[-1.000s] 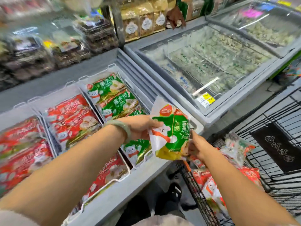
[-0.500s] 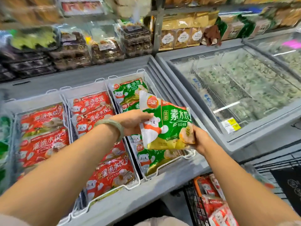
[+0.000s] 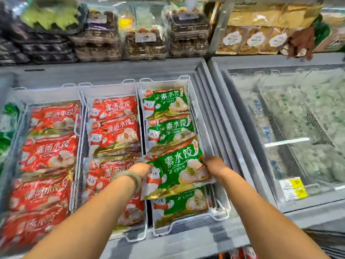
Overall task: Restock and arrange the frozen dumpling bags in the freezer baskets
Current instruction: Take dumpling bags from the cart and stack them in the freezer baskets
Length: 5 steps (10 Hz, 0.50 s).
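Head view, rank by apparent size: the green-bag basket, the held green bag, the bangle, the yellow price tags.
1. basket
2. held green bag, gripped by left hand and right hand
3. bangle and yellow price tags look alike; the bangle is nearer the camera, so unranked.

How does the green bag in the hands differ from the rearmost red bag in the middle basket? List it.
The green bag is gripped by the left hand and right hand; the red bag lies untouched. The green bag is tilted over the right basket; the red bag lies in the middle basket. Both show a white bear and dumplings.
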### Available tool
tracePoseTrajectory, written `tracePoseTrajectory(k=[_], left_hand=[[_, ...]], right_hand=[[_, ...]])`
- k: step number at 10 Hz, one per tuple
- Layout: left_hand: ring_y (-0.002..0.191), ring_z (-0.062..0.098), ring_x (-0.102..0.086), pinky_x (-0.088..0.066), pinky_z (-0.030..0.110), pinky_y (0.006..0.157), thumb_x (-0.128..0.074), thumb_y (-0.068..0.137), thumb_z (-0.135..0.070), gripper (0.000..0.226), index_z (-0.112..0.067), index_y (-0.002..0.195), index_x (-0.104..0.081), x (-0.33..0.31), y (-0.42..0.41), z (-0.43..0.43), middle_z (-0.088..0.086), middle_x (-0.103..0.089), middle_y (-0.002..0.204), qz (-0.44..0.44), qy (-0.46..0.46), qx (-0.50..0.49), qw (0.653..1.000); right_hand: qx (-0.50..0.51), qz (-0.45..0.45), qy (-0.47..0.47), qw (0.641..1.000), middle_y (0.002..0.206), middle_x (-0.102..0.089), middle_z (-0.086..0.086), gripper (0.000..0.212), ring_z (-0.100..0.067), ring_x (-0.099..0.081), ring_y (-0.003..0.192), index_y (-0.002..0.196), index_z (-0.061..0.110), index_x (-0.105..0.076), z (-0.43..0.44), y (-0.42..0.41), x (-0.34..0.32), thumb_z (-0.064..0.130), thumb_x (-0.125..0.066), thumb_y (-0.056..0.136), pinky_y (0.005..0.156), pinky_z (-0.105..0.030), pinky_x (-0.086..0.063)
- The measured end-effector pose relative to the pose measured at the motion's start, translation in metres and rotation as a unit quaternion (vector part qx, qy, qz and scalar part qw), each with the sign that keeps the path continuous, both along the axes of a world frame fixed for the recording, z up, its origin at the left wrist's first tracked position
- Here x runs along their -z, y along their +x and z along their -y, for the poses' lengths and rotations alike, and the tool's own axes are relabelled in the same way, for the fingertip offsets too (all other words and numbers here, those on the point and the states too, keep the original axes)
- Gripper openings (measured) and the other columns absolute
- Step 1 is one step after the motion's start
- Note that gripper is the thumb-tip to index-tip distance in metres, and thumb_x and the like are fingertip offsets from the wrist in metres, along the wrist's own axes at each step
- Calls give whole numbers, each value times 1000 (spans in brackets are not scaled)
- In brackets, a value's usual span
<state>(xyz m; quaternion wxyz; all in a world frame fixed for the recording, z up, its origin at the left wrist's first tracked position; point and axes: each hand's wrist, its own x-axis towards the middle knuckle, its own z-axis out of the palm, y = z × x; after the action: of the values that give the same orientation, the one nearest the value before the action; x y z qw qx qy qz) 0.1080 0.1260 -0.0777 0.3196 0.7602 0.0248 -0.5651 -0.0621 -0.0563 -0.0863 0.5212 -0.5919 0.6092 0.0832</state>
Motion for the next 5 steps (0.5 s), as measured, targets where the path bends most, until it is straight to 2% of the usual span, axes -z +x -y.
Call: tracePoseTrajectory(k=[1,2,3,4,5], left_hand=[[62,17,-56,-51,22,54,-43,99,-11,39,10,132,-47,19,-5,9,26,-54,133,3,32,-12,999],[71,23,-60,-55,26,61,-43,99,-11,39,9,133,-46,26,-1,18,26,-54,133,-7,30,-6,999],[94,28,-60,-56,34,79,-41,100,-13,38,9,131,-47,31,1,33,26,-55,131,21,21,-13,999],[109,32,-60,-51,33,82,-35,102,-18,38,5,130,-50,28,10,48,23,-55,132,63,45,-9,997],[121,34,-53,-45,35,98,-30,103,-22,41,1,129,-51,25,23,48,20,-52,136,127,89,-4,988]], right_hand=[[14,-11,48,999,143,-45,-20,40,-27,-47,129,138,-1,-43,5,0,18,9,-31,101,102,-30,-37],[-65,-29,11,997,134,-52,-23,36,-31,-51,124,128,-4,-52,10,-2,30,11,-35,100,101,-32,-40],[-111,-57,13,992,111,-53,-16,22,-22,-52,103,106,10,-61,26,3,35,10,-40,98,94,-31,-43],[-98,-49,53,993,110,-50,-11,28,-18,-48,103,123,9,-52,31,7,30,10,-47,95,88,-32,-40],[-104,-61,67,990,127,-51,-16,46,-27,-50,118,141,6,-39,30,2,24,16,-44,97,91,-32,-39]])
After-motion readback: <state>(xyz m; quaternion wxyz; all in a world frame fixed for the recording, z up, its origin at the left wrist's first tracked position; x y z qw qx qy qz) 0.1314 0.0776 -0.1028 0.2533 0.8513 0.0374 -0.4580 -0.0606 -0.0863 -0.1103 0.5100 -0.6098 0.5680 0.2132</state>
